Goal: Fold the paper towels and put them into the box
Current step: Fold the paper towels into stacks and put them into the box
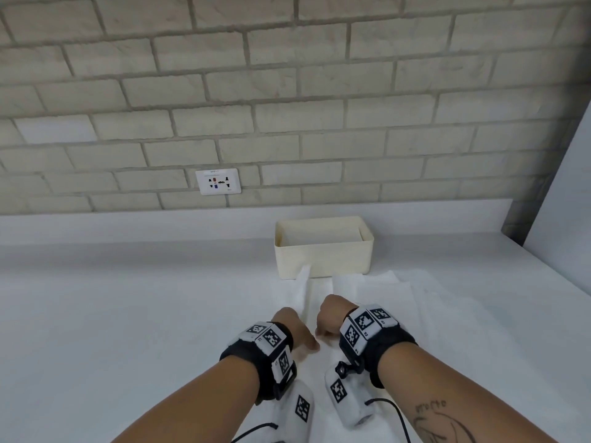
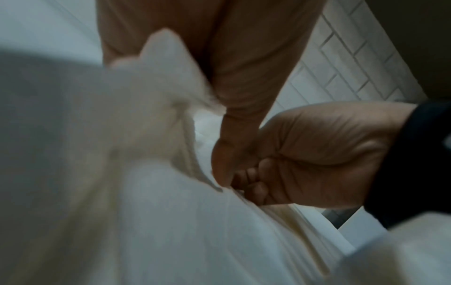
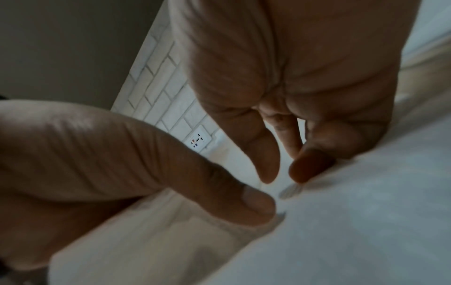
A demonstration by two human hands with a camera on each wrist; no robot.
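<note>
A cream box (image 1: 323,260) stands at the back of the white counter with folded towels inside. White paper towels (image 1: 377,289) lie spread in front of it. My left hand (image 1: 295,329) holds a bunched, raised part of one paper towel (image 2: 158,96), and its thumb (image 3: 256,204) lies on the sheet. Close beside it, my right hand (image 1: 327,314) has its fingers (image 2: 253,185) curled down onto the same towel, thumb and forefinger tips (image 3: 266,165) pinching at its edge. A flap of towel (image 1: 303,282) stands up just beyond my left hand.
A brick wall with a power socket (image 1: 218,181) rises behind the counter (image 1: 128,298). A white panel (image 1: 563,193) closes the right side. Cables from the wrist cameras trail near the front edge.
</note>
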